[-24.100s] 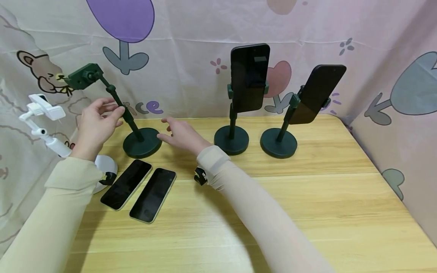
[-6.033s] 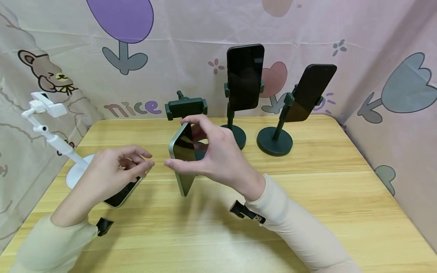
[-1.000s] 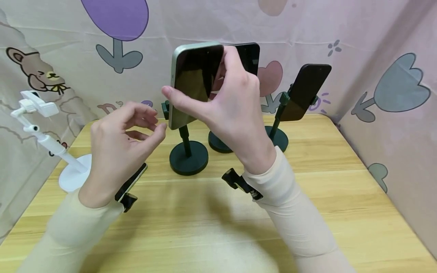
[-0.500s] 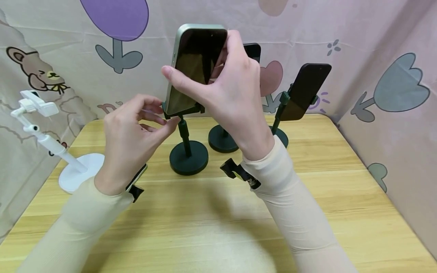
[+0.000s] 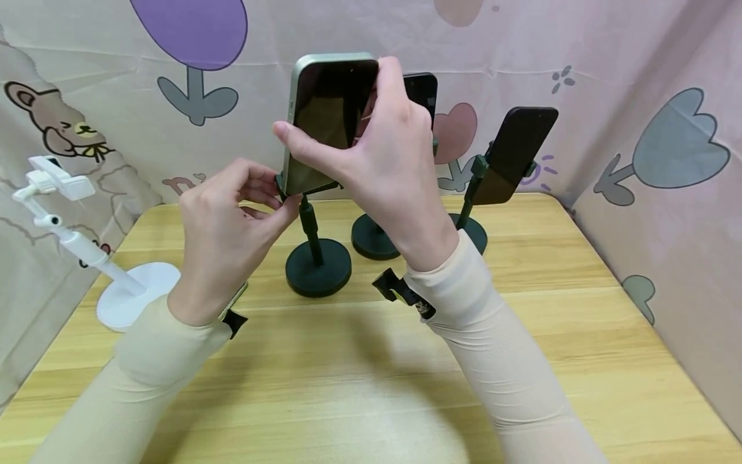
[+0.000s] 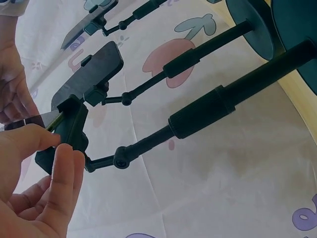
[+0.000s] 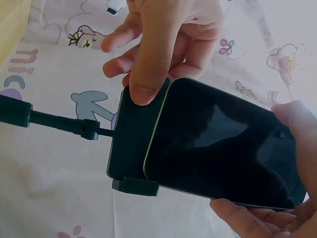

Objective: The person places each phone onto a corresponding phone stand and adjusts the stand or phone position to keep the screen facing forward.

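My right hand (image 5: 400, 167) grips a phone (image 5: 324, 96) with a pale green frame by its long edges, screen toward me. The phone's lower end overlaps the clamp (image 7: 131, 139) of a dark green phone stand (image 5: 319, 269). In the right wrist view, one hooked end of that clamp sits at the phone's lower corner. My left hand (image 5: 223, 225) pinches the clamp's other end, thumb on its front face and fingers behind, as the left wrist view also shows. Much of the clamp is hidden by the phone in the head view.
Behind to the right stand two more green stands, each holding a black phone (image 5: 423, 96) (image 5: 516, 154). A white stand (image 5: 136, 293) is at the left. Another phone (image 5: 234, 299) lies on the wooden table (image 5: 359, 386), mostly hidden under my left wrist. A patterned cloth (image 5: 608, 38) hangs behind.
Since the oldest frame, the bare green stand has moved rightward, and one phone has left the table in my right hand. Lately the phone rose, then lowered slightly; my left hand reached the clamp.
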Tool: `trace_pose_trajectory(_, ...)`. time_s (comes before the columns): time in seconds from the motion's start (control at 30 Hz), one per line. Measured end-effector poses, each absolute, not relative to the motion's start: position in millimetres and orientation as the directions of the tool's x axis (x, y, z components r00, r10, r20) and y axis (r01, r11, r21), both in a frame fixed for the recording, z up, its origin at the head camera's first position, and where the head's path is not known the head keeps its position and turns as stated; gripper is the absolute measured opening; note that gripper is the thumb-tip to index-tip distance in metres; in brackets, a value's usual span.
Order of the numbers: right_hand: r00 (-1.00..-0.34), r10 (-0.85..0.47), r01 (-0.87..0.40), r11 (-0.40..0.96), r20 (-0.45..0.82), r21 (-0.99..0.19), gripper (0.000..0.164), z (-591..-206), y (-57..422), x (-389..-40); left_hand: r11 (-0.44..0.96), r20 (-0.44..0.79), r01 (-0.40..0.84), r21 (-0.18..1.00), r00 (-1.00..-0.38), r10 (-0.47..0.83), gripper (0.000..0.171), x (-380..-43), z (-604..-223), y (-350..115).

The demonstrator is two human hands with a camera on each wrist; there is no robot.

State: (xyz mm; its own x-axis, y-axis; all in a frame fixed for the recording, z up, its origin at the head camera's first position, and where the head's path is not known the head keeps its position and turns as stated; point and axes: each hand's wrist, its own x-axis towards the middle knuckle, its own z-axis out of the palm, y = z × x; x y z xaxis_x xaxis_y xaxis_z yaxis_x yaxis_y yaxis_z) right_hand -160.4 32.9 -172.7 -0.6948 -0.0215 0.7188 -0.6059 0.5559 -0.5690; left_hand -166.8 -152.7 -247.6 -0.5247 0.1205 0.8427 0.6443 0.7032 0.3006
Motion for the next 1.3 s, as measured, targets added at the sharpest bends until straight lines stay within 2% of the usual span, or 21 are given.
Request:
trace_pose_trajectory(0.17, -0.692, -0.027, -0.601, 0.576, 0.722, -0.554, 0.074, -173.9, 32.3, -163.0, 0.695, 0.839, 0.646, 0.316, -0.533, 0.114, 0.017, -163.8, -244.2, -151.4)
trace_pose_trajectory(0.37, -0.683, -0.031, -0.602, 0.59, 0.73, -0.538, 0.074, -175.2, 31.4, -165.1, 0.693, 0.851, 0.669, 0.269, -0.502, 0.156, 0.014, -160.9, -240.6, -149.9)
trace_pose_trajectory(0.8, -0.651, -0.01, -0.598, 0.623, 0.759, -0.504, 0.079, -180.3, 26.9, -170.2, 0.68, 0.835, 0.659, 0.321, -0.535, 0.124, 0.011, -154.8, -238.1, -148.6)
trace_pose_trajectory(1.3, -0.566, -0.042, -0.663, 0.617, 0.823, -0.425, 0.081, -186.8, 26.9, -179.4, 0.656, 0.836, 0.688, 0.31, -0.526, 0.156, 0.013, -150.6, -232.0, -148.4)
